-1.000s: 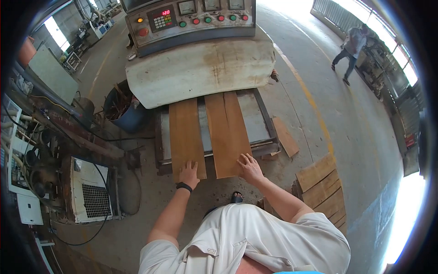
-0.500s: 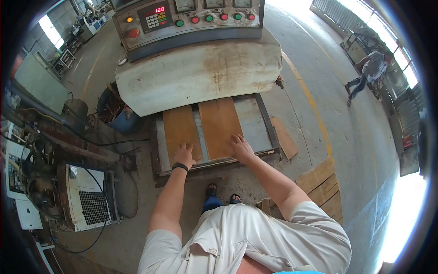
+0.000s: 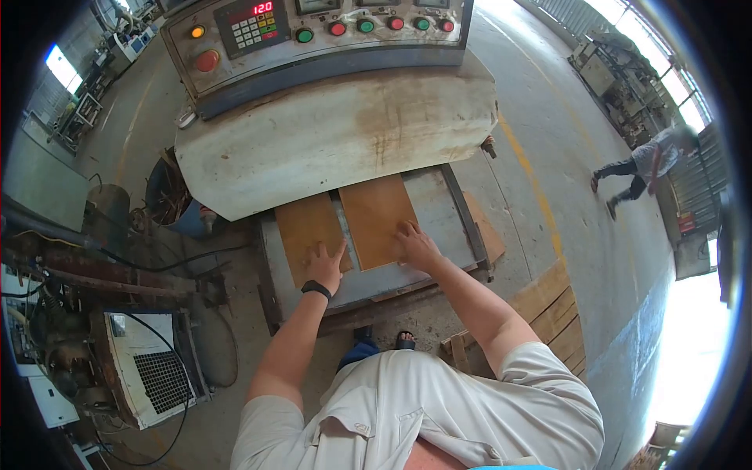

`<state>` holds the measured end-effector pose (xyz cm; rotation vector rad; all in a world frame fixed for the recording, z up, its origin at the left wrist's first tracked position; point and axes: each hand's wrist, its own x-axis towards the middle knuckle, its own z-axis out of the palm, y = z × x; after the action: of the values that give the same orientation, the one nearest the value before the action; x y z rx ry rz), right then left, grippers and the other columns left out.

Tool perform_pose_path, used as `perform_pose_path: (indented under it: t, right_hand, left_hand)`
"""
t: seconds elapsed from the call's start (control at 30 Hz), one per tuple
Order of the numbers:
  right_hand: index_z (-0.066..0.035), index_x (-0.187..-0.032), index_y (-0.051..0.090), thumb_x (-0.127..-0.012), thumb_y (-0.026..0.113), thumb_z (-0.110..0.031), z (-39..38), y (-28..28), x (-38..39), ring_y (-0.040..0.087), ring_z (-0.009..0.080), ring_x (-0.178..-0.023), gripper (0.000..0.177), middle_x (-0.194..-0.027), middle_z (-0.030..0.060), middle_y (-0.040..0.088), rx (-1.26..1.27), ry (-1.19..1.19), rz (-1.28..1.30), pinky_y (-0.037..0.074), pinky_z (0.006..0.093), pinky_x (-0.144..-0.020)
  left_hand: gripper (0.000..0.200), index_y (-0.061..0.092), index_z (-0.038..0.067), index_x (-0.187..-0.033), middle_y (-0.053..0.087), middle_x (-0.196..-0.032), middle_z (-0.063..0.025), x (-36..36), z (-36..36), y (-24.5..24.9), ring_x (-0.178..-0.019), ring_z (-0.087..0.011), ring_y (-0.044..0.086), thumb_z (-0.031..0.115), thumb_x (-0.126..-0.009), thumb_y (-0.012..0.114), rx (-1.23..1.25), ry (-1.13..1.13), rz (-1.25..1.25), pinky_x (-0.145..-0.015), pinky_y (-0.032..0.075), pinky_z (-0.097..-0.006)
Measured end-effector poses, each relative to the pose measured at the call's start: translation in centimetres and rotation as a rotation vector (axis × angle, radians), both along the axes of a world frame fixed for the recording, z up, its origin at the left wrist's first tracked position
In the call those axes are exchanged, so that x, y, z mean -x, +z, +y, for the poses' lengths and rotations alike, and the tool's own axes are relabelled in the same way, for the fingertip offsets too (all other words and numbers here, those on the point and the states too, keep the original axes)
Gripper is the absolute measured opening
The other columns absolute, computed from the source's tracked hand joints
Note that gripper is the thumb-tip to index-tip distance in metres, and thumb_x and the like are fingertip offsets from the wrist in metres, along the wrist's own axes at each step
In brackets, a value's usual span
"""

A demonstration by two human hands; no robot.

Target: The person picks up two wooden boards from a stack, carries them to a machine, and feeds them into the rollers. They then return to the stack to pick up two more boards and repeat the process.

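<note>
Two brown wooden boards lie side by side on the machine's metal feed table point(image 3: 446, 211), their far ends under the white hood point(image 3: 337, 133). My left hand point(image 3: 324, 266), with a black wristband, presses flat on the near end of the left board point(image 3: 305, 227). My right hand point(image 3: 416, 247) rests flat on the near end of the right board point(image 3: 376, 207). The fingers of both hands are spread.
A control panel point(image 3: 313, 31) with a red "120" display and coloured buttons tops the machine. A stack of boards point(image 3: 552, 313) lies on the floor at my right. A bin point(image 3: 168, 196) and electrical units point(image 3: 149, 368) stand at left. Another person point(image 3: 646, 164) walks at far right.
Both hands have pushed the two boards forward, so much less of each board shows outside the hood. I have stepped closer to the machine. The distant person has walked on.
</note>
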<state>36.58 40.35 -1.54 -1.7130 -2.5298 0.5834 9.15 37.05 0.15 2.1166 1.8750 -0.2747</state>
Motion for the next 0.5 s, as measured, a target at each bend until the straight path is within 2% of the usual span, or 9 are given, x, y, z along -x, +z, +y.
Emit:
perform_pose_path:
  t: [0.23,0.33,0.5]
  right_hand:
    - [-0.013,-0.132,0.054,-0.067,0.083,-0.021,2.5,0.1,0.5,0.031,0.0373,-0.139,0.071,-0.146,0.0173,0.038,-0.029,-0.015,0.020,0.035,0.0454,-0.111]
    - [-0.014,-0.131,0.055,-0.068,0.083,-0.021,3.2,0.2,1.2,0.034,0.0366,-0.137,0.070,-0.144,0.0179,0.041,-0.054,-0.040,-0.033,0.036,0.0453,-0.109]
    - [-0.014,-0.129,0.057,-0.072,0.079,-0.020,4.5,0.7,2.7,0.042,0.0356,-0.128,0.062,-0.134,0.0178,0.048,-0.053,-0.076,-0.126,0.039,0.0445,-0.105]
  left_hand:
    - [0.080,0.036,0.024,-0.148,0.033,-0.145,-0.0160,1.4,3.2,-1.1,-0.133,-0.0407,0.036,0.029,-0.080,0.077,0.006,-0.015,-0.024,-0.102,0.043,-0.0572]
    - [0.079,0.039,0.019,-0.146,0.035,-0.144,-0.0156,2.0,4.0,-1.0,-0.133,-0.0393,0.037,0.029,-0.078,0.078,-0.018,-0.006,-0.047,-0.103,0.044,-0.0539]
    - [0.079,0.046,0.013,-0.142,0.038,-0.144,-0.0188,3.4,5.6,-2.3,-0.130,-0.0426,0.040,0.028,-0.073,0.081,-0.109,-0.030,-0.091,-0.105,0.042,-0.0471]
